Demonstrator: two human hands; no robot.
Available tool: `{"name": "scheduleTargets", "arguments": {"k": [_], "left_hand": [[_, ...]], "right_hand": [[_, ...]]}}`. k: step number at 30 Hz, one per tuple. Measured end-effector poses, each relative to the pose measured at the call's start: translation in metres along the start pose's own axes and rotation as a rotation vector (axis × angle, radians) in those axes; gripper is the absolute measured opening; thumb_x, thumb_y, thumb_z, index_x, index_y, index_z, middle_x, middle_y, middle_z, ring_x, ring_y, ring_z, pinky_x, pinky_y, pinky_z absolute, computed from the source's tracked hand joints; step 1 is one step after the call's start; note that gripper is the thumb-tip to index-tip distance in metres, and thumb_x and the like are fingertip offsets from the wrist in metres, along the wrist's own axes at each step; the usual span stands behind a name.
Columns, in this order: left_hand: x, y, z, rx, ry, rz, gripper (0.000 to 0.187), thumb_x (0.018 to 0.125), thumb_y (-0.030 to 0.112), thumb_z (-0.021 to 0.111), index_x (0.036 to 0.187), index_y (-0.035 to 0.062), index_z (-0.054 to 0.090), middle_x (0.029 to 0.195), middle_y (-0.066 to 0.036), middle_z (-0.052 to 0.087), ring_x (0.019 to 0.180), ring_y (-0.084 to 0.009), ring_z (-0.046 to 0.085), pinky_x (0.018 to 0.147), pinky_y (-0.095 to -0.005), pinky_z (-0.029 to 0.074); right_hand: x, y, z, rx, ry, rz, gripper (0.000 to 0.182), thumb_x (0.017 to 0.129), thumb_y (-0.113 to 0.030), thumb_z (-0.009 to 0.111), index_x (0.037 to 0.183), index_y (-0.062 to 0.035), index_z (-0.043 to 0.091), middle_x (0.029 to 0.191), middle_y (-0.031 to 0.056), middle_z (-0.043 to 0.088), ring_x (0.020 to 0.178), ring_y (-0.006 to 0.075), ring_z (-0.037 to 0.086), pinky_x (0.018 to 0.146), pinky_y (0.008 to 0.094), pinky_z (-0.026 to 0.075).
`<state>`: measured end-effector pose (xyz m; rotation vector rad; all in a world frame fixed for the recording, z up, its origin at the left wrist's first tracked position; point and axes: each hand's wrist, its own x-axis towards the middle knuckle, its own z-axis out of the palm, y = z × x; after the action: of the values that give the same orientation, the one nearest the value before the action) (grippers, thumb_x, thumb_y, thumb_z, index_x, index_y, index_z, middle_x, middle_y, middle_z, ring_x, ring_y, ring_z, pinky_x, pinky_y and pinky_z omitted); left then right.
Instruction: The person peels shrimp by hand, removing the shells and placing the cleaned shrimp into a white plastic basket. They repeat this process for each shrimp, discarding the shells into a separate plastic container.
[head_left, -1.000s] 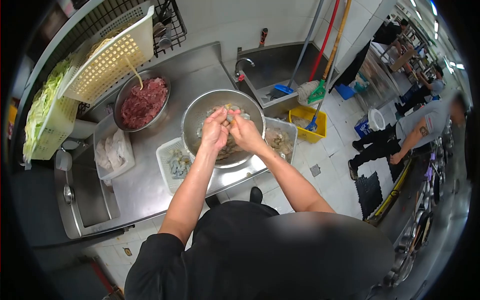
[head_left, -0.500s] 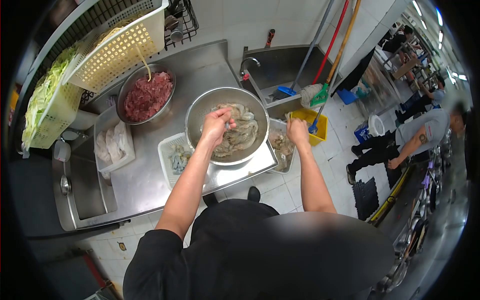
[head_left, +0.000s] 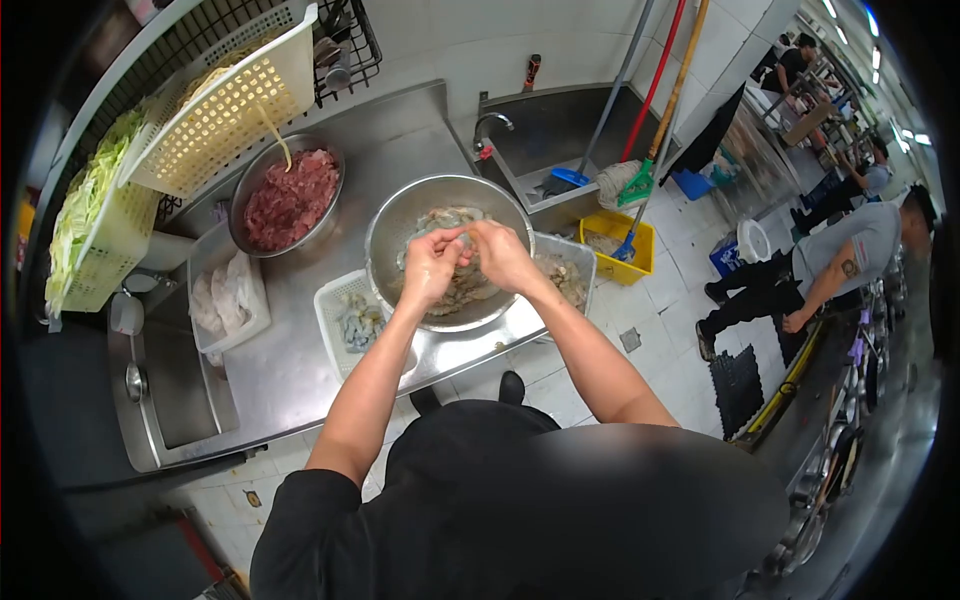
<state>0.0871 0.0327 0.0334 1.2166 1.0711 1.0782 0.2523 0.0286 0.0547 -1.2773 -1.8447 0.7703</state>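
Observation:
A large steel bowl (head_left: 383, 285) stands on the counter, with a heap of raw grey shrimp (head_left: 455, 296) inside. Over it my left hand (head_left: 430, 264) and my right hand (head_left: 504, 256) meet, fingertips pinched together on a small shrimp, mostly covered by the fingers. Left of the bowl, a white perforated basket (head_left: 327, 318) contains peeled shrimp (head_left: 361, 322). A tub of brownish shrimp shells (head_left: 566, 280) sits to the bowl's right, partly hidden behind my right forearm.
Red raw meat (head_left: 293, 200) fills another steel bowl, near a tub of pale meat (head_left: 222, 297). Baskets of cabbage (head_left: 95, 205) and noodles stand upper left. Sinks lie at both sides. Mops and a yellow bucket (head_left: 640, 262) are right; a person (head_left: 840, 255) stands farther right.
My right hand has come left from above the shell tub to meet my left hand over the bowl. My left hand stays over the shrimp.

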Motion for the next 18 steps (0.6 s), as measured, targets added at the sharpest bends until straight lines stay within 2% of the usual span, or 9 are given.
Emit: {"name": "scheduleTargets", "arguments": {"k": [2,7,8,9,11,12,14,18], "left_hand": [[0.000,0.002,-0.006,-0.058,0.024,-0.029,0.022,0.096,-0.001,0.063,0.115,-0.0102,0.067,0.093,-0.011,0.073,0.077,-0.0109,0.067,0.071,-0.0240,0.055],[0.005,-0.007,-0.019,-0.189,0.097,-0.113,0.016,0.092,-0.001,0.069,0.105,-0.0098,0.070,0.094,-0.013,0.074,0.078,-0.0136,0.068,0.071,-0.0250,0.055],[0.006,-0.010,-0.020,-0.314,0.085,-0.152,0.015,0.090,-0.001,0.072,0.103,-0.0092,0.071,0.092,-0.013,0.074,0.077,-0.0139,0.068,0.071,-0.0258,0.054],[0.006,-0.011,-0.021,-0.439,0.071,-0.191,0.015,0.088,-0.001,0.074,0.100,-0.0085,0.072,0.090,-0.013,0.073,0.077,-0.0143,0.067,0.071,-0.0267,0.054],[0.005,-0.012,-0.022,-0.432,0.078,-0.207,0.016,0.088,-0.001,0.074,0.101,-0.0090,0.072,0.092,-0.014,0.073,0.081,-0.0162,0.068,0.074,-0.0275,0.055],[0.005,-0.012,-0.022,-0.425,0.086,-0.222,0.017,0.088,-0.002,0.074,0.102,-0.0095,0.071,0.094,-0.015,0.073,0.085,-0.0181,0.069,0.078,-0.0284,0.055],[0.004,-0.011,-0.024,-0.411,0.092,-0.218,0.017,0.088,-0.001,0.075,0.102,-0.0097,0.071,0.094,-0.015,0.073,0.085,-0.0182,0.069,0.078,-0.0286,0.055],[0.003,-0.005,-0.024,-0.367,0.061,-0.175,0.017,0.087,-0.001,0.076,0.102,-0.0089,0.072,0.095,-0.015,0.073,0.086,-0.0188,0.069,0.079,-0.0292,0.055]], "right_hand": [[0.003,0.008,0.007,-0.068,-0.023,-0.130,0.013,0.091,-0.001,0.054,0.099,0.0053,0.061,0.093,0.0251,0.065,0.088,0.0448,0.065,0.078,0.0477,0.051],[0.004,0.004,0.012,-0.120,-0.074,-0.250,0.014,0.091,-0.004,0.054,0.101,0.0038,0.062,0.095,0.0262,0.066,0.091,0.0453,0.065,0.080,0.0503,0.052],[0.003,0.001,0.011,-0.162,-0.096,-0.275,0.015,0.091,-0.006,0.055,0.100,0.0034,0.062,0.096,0.0263,0.066,0.092,0.0454,0.065,0.080,0.0508,0.052],[0.004,-0.004,0.010,-0.161,-0.097,-0.276,0.015,0.091,-0.006,0.055,0.100,0.0034,0.062,0.096,0.0263,0.066,0.092,0.0454,0.065,0.080,0.0508,0.052],[0.005,-0.010,0.009,-0.277,-0.102,-0.153,0.017,0.091,-0.011,0.058,0.097,0.0039,0.063,0.094,0.0272,0.067,0.090,0.0464,0.066,0.077,0.0518,0.054],[0.006,-0.009,0.009,-0.277,-0.102,-0.154,0.017,0.091,-0.011,0.058,0.097,0.0039,0.063,0.094,0.0272,0.067,0.090,0.0464,0.066,0.077,0.0518,0.054],[0.010,-0.006,0.011,-0.233,-0.102,-0.201,0.021,0.090,-0.017,0.061,0.095,0.0039,0.064,0.091,0.0278,0.067,0.087,0.0469,0.067,0.074,0.0518,0.055],[0.010,-0.006,0.011,-0.221,-0.092,-0.189,0.022,0.090,-0.017,0.061,0.093,0.0041,0.064,0.087,0.0277,0.068,0.084,0.0469,0.067,0.074,0.0521,0.055]]}}
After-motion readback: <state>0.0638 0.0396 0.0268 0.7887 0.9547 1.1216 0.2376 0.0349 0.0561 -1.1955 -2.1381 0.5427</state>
